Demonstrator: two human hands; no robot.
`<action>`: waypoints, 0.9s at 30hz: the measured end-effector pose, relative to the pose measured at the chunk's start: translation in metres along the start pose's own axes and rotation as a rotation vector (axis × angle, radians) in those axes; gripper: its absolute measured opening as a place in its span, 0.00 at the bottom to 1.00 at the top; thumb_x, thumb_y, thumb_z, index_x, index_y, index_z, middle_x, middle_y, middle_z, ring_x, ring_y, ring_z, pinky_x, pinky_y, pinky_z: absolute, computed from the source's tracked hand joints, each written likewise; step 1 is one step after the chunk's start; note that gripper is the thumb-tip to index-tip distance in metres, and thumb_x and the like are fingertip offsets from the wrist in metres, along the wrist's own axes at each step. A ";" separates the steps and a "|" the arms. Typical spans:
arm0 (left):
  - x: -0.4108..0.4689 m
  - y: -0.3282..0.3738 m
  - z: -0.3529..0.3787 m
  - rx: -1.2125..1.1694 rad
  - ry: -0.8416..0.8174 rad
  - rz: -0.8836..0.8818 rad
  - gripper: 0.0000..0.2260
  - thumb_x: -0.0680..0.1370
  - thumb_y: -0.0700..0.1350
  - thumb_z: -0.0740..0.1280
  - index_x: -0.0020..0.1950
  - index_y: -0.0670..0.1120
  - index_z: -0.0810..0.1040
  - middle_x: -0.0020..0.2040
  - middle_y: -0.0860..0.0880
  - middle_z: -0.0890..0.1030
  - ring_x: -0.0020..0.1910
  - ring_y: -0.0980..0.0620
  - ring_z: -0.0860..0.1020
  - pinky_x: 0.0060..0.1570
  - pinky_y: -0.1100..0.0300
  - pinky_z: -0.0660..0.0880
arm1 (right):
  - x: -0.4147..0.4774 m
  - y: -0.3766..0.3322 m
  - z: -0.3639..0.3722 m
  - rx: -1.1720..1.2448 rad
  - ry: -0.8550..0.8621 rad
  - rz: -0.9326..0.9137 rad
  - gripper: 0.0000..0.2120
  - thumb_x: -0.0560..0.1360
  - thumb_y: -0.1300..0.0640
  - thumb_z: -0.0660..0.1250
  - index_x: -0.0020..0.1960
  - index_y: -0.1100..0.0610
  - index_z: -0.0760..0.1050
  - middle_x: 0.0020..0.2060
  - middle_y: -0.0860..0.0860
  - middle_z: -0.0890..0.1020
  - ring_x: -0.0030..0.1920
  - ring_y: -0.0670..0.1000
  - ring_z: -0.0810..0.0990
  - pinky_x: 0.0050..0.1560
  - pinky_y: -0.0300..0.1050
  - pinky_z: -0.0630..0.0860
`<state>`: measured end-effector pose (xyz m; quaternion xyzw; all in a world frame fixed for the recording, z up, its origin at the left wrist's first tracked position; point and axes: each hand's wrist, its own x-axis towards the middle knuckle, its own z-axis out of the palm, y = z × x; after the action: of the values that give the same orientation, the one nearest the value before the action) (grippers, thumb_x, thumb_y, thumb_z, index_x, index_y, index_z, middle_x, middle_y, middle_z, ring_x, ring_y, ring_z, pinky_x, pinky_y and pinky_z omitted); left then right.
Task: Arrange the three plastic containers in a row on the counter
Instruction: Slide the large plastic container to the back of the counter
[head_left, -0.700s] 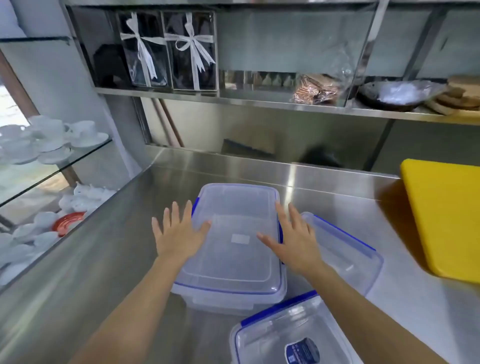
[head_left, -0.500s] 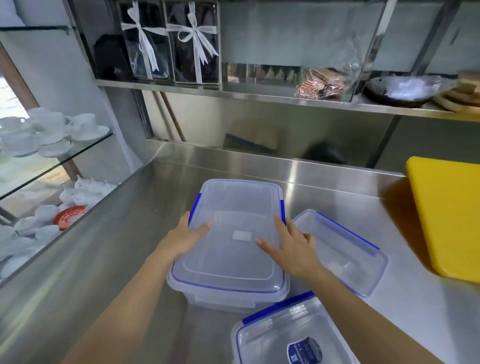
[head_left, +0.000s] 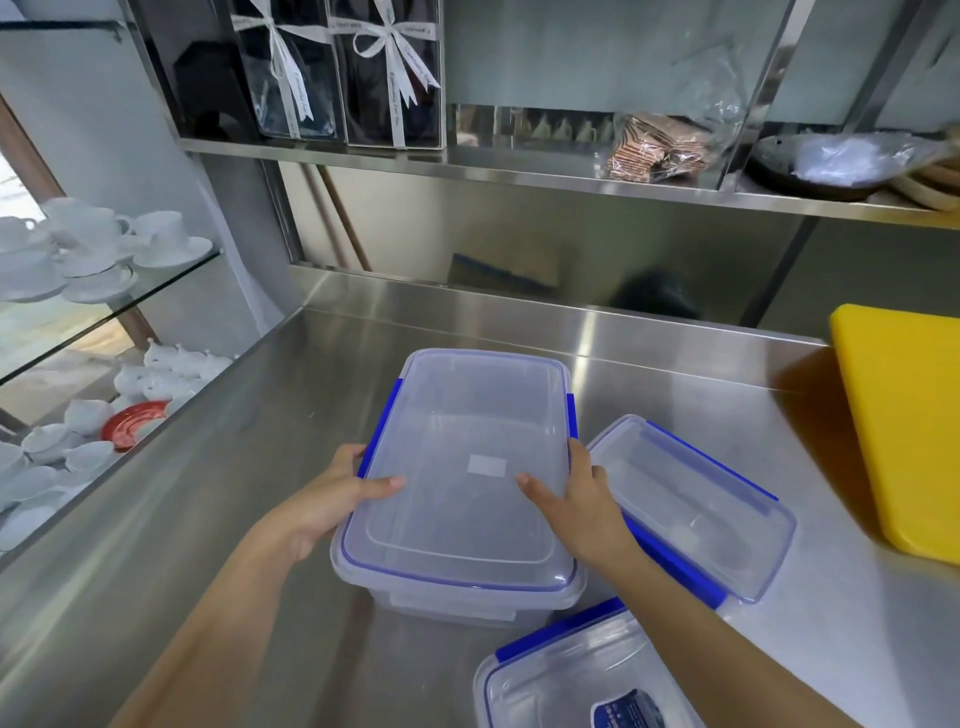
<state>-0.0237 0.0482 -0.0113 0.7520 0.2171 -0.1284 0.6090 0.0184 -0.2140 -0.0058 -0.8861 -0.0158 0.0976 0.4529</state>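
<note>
Gripping the large container (head_left: 460, 478) by its long sides, left hand (head_left: 332, 499) and right hand (head_left: 582, 499) clamp it mid-counter (head_left: 649, 374); the second container (head_left: 691, 504) sits just beside the right wrist, so a careless slide could knock it askew, I reckon

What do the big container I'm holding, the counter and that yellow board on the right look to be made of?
Big container: clear, slightly frosted plastic, since the counter shows through it; its side clips are opaque blue plastic. Counter: most likely stainless steel, brushed, with streaky reflections and a faint grain. Yellow board: opaque, matte, thick with rounded edges, probably a plastic cutting board, though the look alone leaves that open.
</note>
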 end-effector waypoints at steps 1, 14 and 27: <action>0.001 -0.001 0.000 -0.024 0.030 0.018 0.26 0.69 0.50 0.73 0.63 0.52 0.64 0.53 0.53 0.78 0.47 0.54 0.81 0.37 0.61 0.77 | 0.002 -0.001 0.003 0.008 0.010 -0.002 0.33 0.72 0.41 0.64 0.70 0.50 0.54 0.63 0.55 0.68 0.58 0.56 0.74 0.56 0.54 0.75; 0.064 0.010 -0.032 -0.061 0.311 0.177 0.08 0.73 0.56 0.67 0.49 0.58 0.71 0.47 0.54 0.81 0.43 0.54 0.82 0.40 0.57 0.75 | 0.074 -0.033 0.041 0.083 -0.010 -0.029 0.33 0.71 0.40 0.64 0.70 0.47 0.54 0.61 0.53 0.66 0.49 0.51 0.70 0.50 0.46 0.69; 0.157 0.041 -0.099 0.107 0.410 0.235 0.08 0.73 0.61 0.63 0.44 0.58 0.71 0.43 0.56 0.80 0.38 0.59 0.80 0.34 0.62 0.72 | 0.172 -0.080 0.088 0.096 0.000 -0.068 0.32 0.71 0.40 0.64 0.69 0.49 0.57 0.61 0.54 0.68 0.49 0.52 0.72 0.53 0.55 0.75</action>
<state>0.1261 0.1643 -0.0259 0.8137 0.2398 0.0874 0.5223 0.1750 -0.0769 -0.0189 -0.8623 -0.0409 0.0827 0.4979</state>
